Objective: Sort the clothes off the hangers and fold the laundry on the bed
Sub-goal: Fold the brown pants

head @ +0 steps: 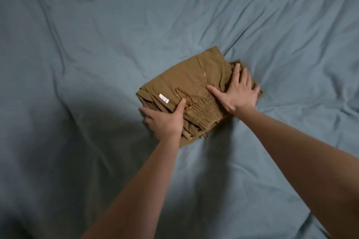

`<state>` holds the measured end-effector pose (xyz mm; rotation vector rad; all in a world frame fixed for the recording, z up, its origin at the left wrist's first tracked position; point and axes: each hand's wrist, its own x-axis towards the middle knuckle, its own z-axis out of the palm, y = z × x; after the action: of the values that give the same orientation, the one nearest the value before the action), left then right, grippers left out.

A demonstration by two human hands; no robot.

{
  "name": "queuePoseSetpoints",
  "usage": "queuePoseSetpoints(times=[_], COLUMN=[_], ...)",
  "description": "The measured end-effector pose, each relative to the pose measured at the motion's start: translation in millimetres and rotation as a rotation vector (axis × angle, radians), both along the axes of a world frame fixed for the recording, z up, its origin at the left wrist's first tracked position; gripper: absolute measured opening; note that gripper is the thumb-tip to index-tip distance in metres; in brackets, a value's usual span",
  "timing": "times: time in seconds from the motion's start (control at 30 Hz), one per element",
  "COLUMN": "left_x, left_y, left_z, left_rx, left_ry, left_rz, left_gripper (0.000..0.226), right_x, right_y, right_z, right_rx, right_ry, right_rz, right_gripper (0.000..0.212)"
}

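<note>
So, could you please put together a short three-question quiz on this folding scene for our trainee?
1. True or false: the brown garment lies folded on the blue bedsheet.
2. Which hand lies flat on top of the garment with its fingers spread: A) left, B) right?
3. Fill in: the small white ___ shows on the fabric near the left thumb.

Key: 1. True. 2. B, the right hand; the left hand grips the near edge. 3. Label.
</note>
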<state>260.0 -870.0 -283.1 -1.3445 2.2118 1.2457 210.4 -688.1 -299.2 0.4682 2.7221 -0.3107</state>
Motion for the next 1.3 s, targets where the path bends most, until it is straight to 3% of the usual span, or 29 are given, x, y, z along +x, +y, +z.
queuePoseSetpoints(times=[0.1, 0.17, 0.3, 0.4, 0.5, 0.63, 0.77, 0.97, 1.17, 1.3], left_x=[-2, -5, 2, 12, 21, 29, 36, 39, 81, 131], left_y=[10, 16, 9, 6, 12, 5, 0, 11, 58, 124], left_z=[3, 3, -5, -7, 5, 40, 98, 196, 276, 325], left_rx=[0.426, 0.552, 0.509, 0.516, 0.431, 0.187, 0.043, 0.036, 0.107, 0.185], left_ry=[-0.065, -0.071, -0.130, -0.129, -0.048, 0.012, 0.137, 0.268, 0.340, 0.397], left_rz=[0.370, 0.423, 0.316, 0.224, 0.168, -0.082, -0.328, -0.708, -1.112, -1.391], left_gripper=[0.138, 0.129, 0.108, 0.064, 0.042, 0.076, 0.079, 0.099, 0.111, 0.097], right_x=[-2, -12, -24, -13, 4, 37, 80, 155, 270, 365], right_y=[3, 5, 14, 19, 23, 36, 45, 51, 57, 77], right_z=[14, 19, 29, 36, 36, 58, 101, 202, 290, 343], right_rx=[-0.017, -0.063, -0.303, -0.641, -0.784, -0.824, -0.779, -0.758, -0.675, -0.575], right_ry=[0.001, -0.053, -0.193, -0.259, -0.112, 0.052, 0.110, 0.377, 0.591, 0.729], right_rz=[-0.113, -0.164, -0.297, -0.502, -0.582, -0.595, -0.522, -0.581, -0.874, -1.101], right_gripper=[0.128, 0.126, 0.093, 0.067, 0.064, 0.063, 0.064, 0.060, 0.056, 0.059])
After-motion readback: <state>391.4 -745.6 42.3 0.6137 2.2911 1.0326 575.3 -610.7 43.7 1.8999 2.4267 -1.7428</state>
